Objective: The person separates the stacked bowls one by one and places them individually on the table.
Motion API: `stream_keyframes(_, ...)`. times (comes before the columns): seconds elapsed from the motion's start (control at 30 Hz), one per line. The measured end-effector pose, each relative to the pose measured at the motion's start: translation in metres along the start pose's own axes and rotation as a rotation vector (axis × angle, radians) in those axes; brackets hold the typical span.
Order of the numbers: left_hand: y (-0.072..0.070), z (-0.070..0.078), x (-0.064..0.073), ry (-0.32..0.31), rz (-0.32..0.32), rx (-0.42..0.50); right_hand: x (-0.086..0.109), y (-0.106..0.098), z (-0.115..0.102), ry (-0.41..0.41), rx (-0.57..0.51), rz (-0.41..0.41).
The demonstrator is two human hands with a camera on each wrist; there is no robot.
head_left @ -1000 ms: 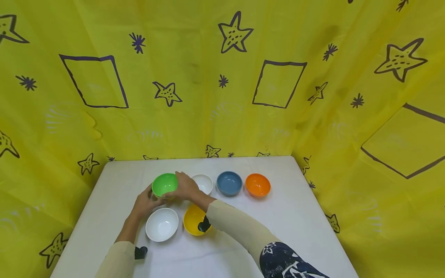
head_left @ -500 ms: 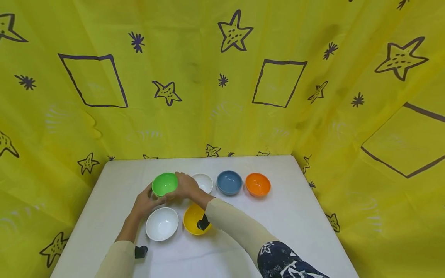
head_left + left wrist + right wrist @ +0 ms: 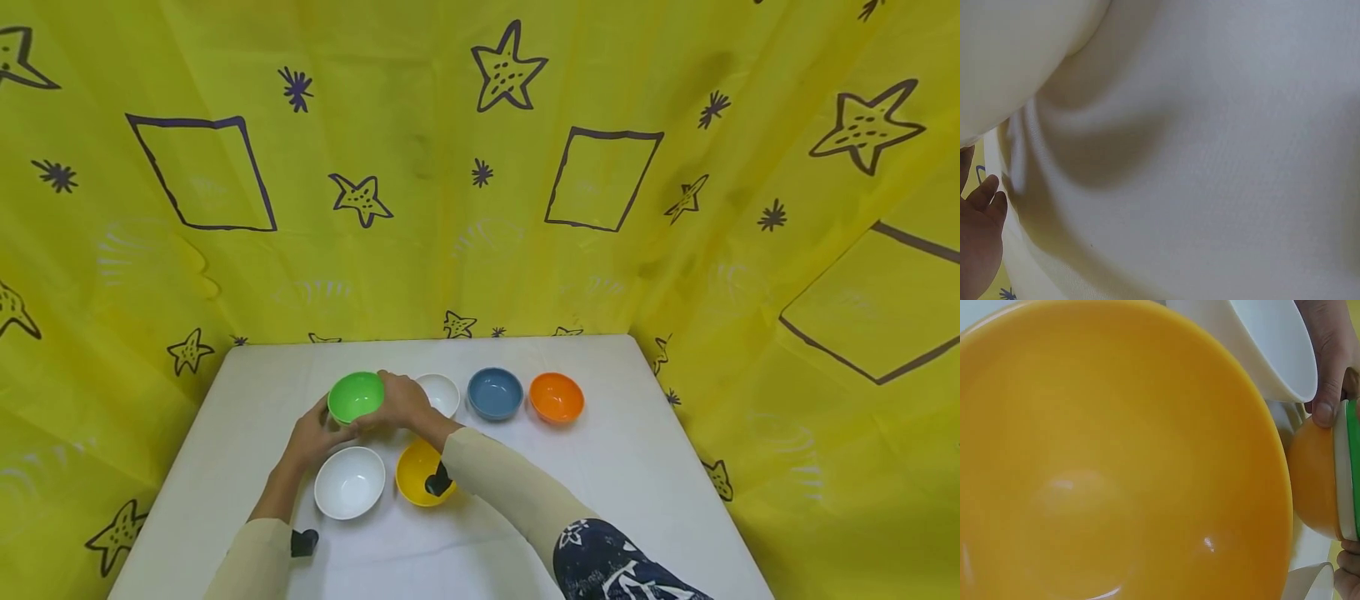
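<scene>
A green bowl (image 3: 356, 397) sits at the back left of the white table, held between both hands. The right wrist view shows it nested over a white rim (image 3: 1344, 472) and an orange-yellow bowl (image 3: 1314, 481). My left hand (image 3: 313, 437) grips the stack's left side, its thumb (image 3: 1324, 414) on the outer wall. My right hand (image 3: 401, 402) holds the right side, fingers over the far rim and thumb along the near side. In the left wrist view, the left hand (image 3: 980, 240) shows only at the edge, and the stack is out of sight.
A larger white bowl (image 3: 349, 483) and a yellow bowl (image 3: 417, 475) stand nearer, the yellow one partly under the right forearm. Along the back are a small white bowl (image 3: 442, 395), a blue bowl (image 3: 495, 394) and an orange bowl (image 3: 556, 398). Yellow curtains (image 3: 420, 267) surround the table.
</scene>
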State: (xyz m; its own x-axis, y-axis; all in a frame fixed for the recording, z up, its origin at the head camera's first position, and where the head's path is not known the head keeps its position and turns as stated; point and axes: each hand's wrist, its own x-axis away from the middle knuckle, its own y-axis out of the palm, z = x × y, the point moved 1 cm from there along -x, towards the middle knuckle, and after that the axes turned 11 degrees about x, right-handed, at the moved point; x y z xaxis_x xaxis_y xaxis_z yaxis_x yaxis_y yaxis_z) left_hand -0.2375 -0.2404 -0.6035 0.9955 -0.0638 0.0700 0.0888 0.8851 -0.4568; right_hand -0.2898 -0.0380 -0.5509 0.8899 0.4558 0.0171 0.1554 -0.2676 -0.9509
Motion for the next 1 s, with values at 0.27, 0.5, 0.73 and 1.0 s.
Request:
stream_keyframes(0.27,0.001,-0.003,-0.003,-0.002,-0.002,0.002,0.001,-0.006,-0.001,-0.034,-0.016,0.045)
stream_keyframes(0.5,0.000,-0.006,-0.004,-0.019,-0.009,0.011,0.004,-0.012,-0.001,-0.055,-0.064,0.073)
stream_keyframes(0.73,0.001,-0.004,-0.004,-0.027,-0.007,-0.002,0.010,-0.022,0.006,-0.056,-0.113,0.109)
stream_keyframes(1.0,0.001,-0.003,-0.003,-0.004,0.004,0.009,0.031,-0.033,0.025,-0.078,-0.130,0.152)
